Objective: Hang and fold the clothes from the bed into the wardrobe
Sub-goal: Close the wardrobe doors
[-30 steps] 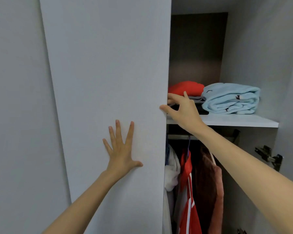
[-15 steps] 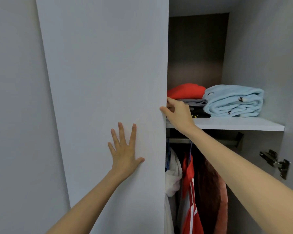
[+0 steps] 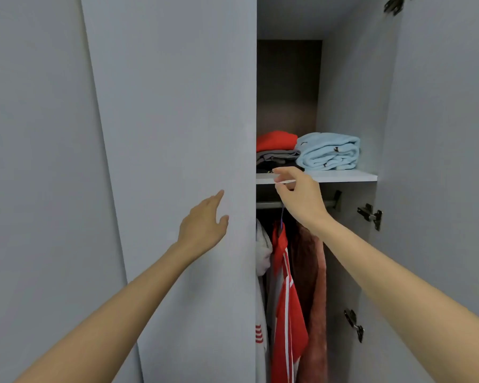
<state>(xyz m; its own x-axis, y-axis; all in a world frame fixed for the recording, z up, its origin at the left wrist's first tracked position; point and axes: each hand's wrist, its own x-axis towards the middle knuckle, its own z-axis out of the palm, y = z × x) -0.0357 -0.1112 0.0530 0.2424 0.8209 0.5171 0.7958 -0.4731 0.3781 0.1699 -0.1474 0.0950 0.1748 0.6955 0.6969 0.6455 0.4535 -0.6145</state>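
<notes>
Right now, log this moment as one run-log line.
left hand: open, at door | right hand: empty, at shelf | folded clothes: on shelf

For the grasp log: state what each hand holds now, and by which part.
Nothing is held. The left hand is open at the wardrobe door; the right hand, loosely curled, is before the shelf edge, empty.

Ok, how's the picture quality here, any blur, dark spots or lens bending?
Head view: soft, even light on the wardrobe door, no glare; dim under the shelf among the hanging clothes; door edges bow from the wide lens; right hand slightly soft.
</notes>
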